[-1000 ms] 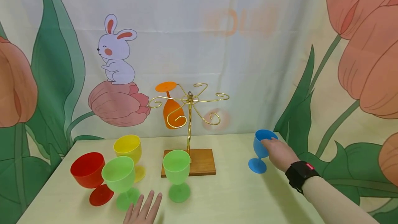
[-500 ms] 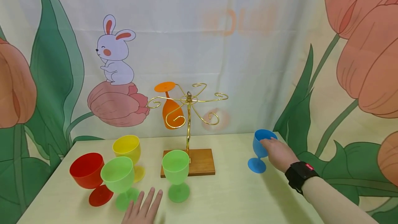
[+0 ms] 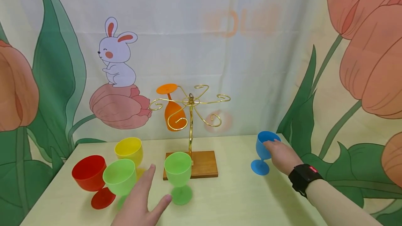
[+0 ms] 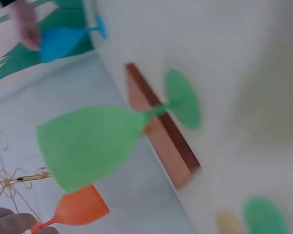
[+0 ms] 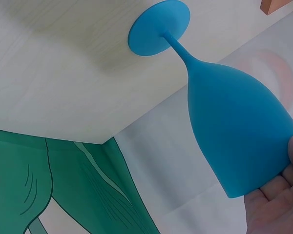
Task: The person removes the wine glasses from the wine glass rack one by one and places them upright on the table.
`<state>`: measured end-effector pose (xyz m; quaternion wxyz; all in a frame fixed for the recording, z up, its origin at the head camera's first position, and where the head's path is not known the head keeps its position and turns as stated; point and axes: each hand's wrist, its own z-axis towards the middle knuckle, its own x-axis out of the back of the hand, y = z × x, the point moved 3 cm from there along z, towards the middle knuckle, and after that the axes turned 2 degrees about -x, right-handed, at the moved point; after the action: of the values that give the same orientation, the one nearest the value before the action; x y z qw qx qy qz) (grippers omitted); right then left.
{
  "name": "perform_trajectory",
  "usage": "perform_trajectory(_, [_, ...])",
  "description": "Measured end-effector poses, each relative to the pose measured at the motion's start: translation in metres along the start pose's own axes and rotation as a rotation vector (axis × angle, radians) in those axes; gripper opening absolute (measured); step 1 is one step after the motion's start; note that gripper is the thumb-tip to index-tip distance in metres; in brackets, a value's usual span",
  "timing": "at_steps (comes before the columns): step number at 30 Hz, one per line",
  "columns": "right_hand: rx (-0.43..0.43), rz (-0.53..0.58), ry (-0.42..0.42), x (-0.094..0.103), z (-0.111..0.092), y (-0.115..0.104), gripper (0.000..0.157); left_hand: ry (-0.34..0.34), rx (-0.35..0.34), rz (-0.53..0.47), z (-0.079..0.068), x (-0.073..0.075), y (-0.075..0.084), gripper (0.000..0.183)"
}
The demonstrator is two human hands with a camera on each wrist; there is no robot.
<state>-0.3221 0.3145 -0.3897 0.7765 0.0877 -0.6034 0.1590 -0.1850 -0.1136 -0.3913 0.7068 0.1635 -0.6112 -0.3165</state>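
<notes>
A blue plastic goblet (image 3: 262, 147) stands upright on the table at the right. My right hand (image 3: 284, 154) grips its bowl near the rim; in the right wrist view, fingers and thumb lie on the blue goblet (image 5: 239, 126). My left hand (image 3: 139, 196) hovers over the front of the table, thumb spread from the fingers and nothing held. It lies between two green goblets, one green goblet (image 3: 178, 170) to its right and another green goblet (image 3: 119, 176) to its left. The left wrist view is blurred and has that nearer green goblet (image 4: 93, 146) at its middle.
A gold wire rack (image 3: 190, 128) with curled arms rises from a wooden base (image 3: 204, 165). An orange goblet (image 3: 175, 116) hangs upside down on its left arm. A red goblet (image 3: 89, 173) and a yellow goblet (image 3: 129, 151) stand at the left. A printed curtain (image 3: 251, 62) hangs behind.
My left hand has turned and moved forward, its thumb now spread apart and its fingers partly covering the left green and yellow goblets. The right hand stays at the blue goblet.
</notes>
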Motion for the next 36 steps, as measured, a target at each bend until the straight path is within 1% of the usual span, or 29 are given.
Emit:
perform_trajectory(2, [-0.008,-0.004,0.000,0.001,-0.001,0.000,0.029,-0.015,0.095,-0.253,0.007,0.007,0.006,0.094])
perform_trajectory(3, [-0.013,-0.007,0.001,0.001,-0.002,0.001,0.030,-0.008,0.124,-0.374,0.012,0.009,0.009,0.092])
perform_trajectory(5, [-0.017,-0.011,0.000,0.000,-0.002,0.001,0.031,0.013,0.164,-0.601,0.023,0.013,0.014,0.088])
perform_trajectory(7, [-0.014,-0.019,0.000,-0.001,-0.003,0.002,0.033,0.046,0.169,-0.810,0.036,0.014,0.018,0.083])
perform_trajectory(9, [-0.006,-0.024,-0.003,-0.003,-0.003,0.003,0.034,0.063,0.164,-0.989,0.047,0.015,0.023,0.078])
perform_trajectory(10, [-0.003,-0.024,-0.004,-0.004,-0.003,0.003,0.035,0.063,0.162,-1.082,0.053,0.014,0.026,0.076])
perform_trajectory(12, [0.002,-0.022,-0.005,-0.005,-0.003,0.002,0.037,0.050,0.136,-1.256,0.064,0.014,0.031,0.075])
perform_trajectory(15, [-0.002,-0.010,-0.011,-0.004,-0.002,0.001,0.041,-0.007,0.065,-1.476,0.081,0.014,0.036,0.075])
perform_trajectory(17, [-0.003,-0.001,-0.010,-0.003,-0.001,-0.001,0.043,-0.049,0.019,-1.609,0.091,0.013,0.037,0.076])
perform_trajectory(19, [-0.005,0.013,-0.011,0.000,0.001,-0.003,0.044,-0.081,-0.003,-1.728,0.099,0.012,0.036,0.076])
perform_trajectory(21, [-0.008,0.033,-0.007,0.003,0.003,-0.005,0.043,-0.098,-0.017,-1.812,0.105,0.012,0.036,0.076])
perform_trajectory(23, [-0.008,0.049,-0.002,0.006,0.005,-0.007,0.043,-0.088,-0.023,-1.837,0.109,0.012,0.036,0.075])
perform_trajectory(26, [-0.010,0.070,0.001,0.009,0.006,-0.007,0.042,-0.067,-0.029,-1.800,0.113,0.014,0.039,0.070])
perform_trajectory(30, [-0.006,0.076,0.003,0.010,0.006,-0.007,0.041,-0.042,-0.029,-1.723,0.119,0.017,0.046,0.055])
perform_trajectory(33, [0.000,0.084,0.011,0.010,0.005,-0.007,0.041,-0.029,-0.019,-1.697,0.124,0.020,0.050,0.045])
perform_trajectory(36, [0.001,0.098,0.014,0.012,0.004,-0.007,0.041,-0.033,-0.007,-1.669,0.127,0.023,0.054,0.044])
